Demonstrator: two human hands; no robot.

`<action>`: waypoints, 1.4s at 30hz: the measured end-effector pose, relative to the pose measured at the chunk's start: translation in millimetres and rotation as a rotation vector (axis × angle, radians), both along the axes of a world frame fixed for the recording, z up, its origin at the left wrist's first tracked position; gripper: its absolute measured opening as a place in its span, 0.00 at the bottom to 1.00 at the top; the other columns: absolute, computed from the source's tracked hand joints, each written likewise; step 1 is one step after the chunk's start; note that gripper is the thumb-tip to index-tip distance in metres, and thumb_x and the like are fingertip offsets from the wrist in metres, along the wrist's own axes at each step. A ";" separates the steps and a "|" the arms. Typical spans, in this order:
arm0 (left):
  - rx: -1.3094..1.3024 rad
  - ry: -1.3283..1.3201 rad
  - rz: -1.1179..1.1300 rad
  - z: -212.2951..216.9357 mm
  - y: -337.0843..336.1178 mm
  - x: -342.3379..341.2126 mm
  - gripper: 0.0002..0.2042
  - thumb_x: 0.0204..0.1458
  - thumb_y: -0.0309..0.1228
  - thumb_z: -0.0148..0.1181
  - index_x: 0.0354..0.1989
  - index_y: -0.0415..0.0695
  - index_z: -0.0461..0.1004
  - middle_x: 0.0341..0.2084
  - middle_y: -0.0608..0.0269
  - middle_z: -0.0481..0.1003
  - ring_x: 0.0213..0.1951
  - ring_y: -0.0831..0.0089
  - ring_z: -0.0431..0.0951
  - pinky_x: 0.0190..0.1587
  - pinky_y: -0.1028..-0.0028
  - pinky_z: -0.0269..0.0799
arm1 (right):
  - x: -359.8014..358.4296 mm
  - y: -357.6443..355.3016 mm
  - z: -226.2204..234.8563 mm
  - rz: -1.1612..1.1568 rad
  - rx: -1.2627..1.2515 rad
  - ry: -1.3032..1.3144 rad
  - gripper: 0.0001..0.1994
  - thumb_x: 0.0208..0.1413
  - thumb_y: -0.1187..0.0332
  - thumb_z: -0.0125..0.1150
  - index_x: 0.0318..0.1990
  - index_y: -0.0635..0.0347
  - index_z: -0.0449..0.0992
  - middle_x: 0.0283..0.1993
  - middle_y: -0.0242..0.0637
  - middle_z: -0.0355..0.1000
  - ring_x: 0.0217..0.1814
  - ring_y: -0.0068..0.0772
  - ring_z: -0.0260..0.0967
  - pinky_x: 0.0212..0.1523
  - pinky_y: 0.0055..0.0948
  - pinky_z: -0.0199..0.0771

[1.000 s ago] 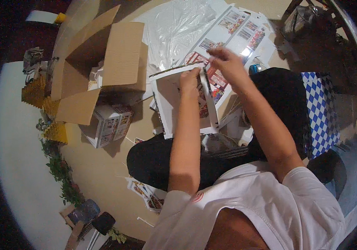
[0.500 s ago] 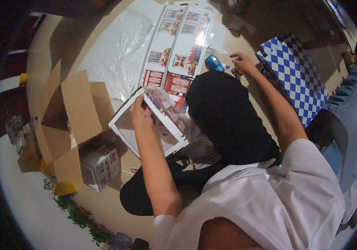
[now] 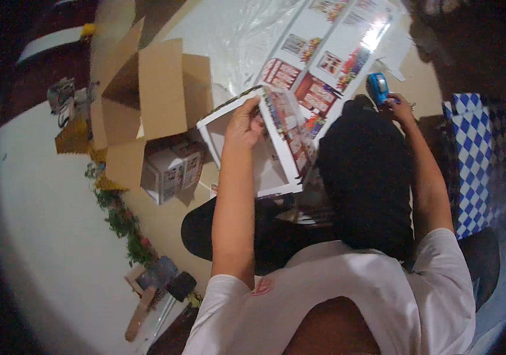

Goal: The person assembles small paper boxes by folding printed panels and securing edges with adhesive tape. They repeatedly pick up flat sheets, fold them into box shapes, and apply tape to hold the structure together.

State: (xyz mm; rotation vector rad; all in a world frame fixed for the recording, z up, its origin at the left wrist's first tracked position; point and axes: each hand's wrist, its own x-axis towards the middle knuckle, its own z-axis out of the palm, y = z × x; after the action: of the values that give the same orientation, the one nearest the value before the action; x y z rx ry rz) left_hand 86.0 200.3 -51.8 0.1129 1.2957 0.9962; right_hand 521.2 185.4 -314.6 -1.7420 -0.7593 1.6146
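Observation:
My left hand (image 3: 244, 125) grips the edge of an open white-walled box (image 3: 276, 151), its fingers over the upper rim. The box is tilted; its outer side is printed with house-like pictures and overlaid with a clear film. Beyond my black-clothed knee (image 3: 366, 171), my right hand (image 3: 401, 109) is at the lower end of a blue tape dispenser (image 3: 378, 89). Its fingers are drawn together beside a small blue piece; what they pinch is too small to make out.
A large open cardboard box (image 3: 161, 89) stands on the left, with a printed carton (image 3: 173, 168) beside it. Printed sheets (image 3: 324, 59) and clear plastic (image 3: 235, 35) lie ahead. A blue-and-white checked panel (image 3: 473, 165) is at right, a leafy garland (image 3: 124, 222) at left.
The view has turned, shifting the surroundings. My right hand has come closer to the tape dispenser and its fingers have drawn together. My left hand still holds the white-walled box.

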 end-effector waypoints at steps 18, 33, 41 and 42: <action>-0.060 0.053 0.021 15.4 1.1 -7.4 0.08 0.48 0.22 0.65 0.34 0.37 0.73 0.30 0.60 0.75 0.27 0.73 0.76 0.26 0.80 0.80 | -1.9 35.3 6.3 0.280 0.132 -0.615 0.12 0.59 0.63 0.55 0.44 0.63 0.72 0.32 0.38 0.74 0.28 0.26 0.70 0.29 0.27 0.69; 0.117 -0.022 0.018 7.0 -0.8 -0.7 0.10 0.51 0.22 0.61 0.42 0.34 0.74 0.35 0.57 0.75 0.34 0.71 0.77 0.33 0.79 0.81 | -279.5 125.0 316.7 1.287 0.383 -0.262 0.16 0.58 0.61 0.59 0.49 0.60 0.75 0.37 0.41 0.76 0.32 0.28 0.75 0.30 0.29 0.80; 0.071 0.106 -0.150 13.9 -15.4 6.9 0.07 0.50 0.19 0.59 0.38 0.36 0.73 0.34 0.58 0.75 0.34 0.71 0.78 0.33 0.79 0.81 | -286.2 130.5 295.7 1.178 0.262 -0.188 0.11 0.55 0.74 0.60 0.46 0.67 0.75 0.38 0.40 0.75 0.36 0.30 0.76 0.38 0.31 0.83; 0.068 0.080 -0.128 10.4 -15.3 7.6 0.07 0.49 0.18 0.58 0.37 0.36 0.72 0.34 0.58 0.75 0.35 0.71 0.78 0.33 0.79 0.81 | -285.6 132.9 295.1 1.185 0.255 -0.178 0.11 0.55 0.73 0.61 0.46 0.67 0.75 0.38 0.40 0.75 0.36 0.29 0.76 0.39 0.31 0.83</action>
State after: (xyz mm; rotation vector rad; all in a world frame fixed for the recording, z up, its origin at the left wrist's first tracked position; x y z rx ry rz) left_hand 93.6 185.0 -41.5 0.2869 1.3104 0.9338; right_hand 235.6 318.3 -19.5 -1.2602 -2.2504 1.8829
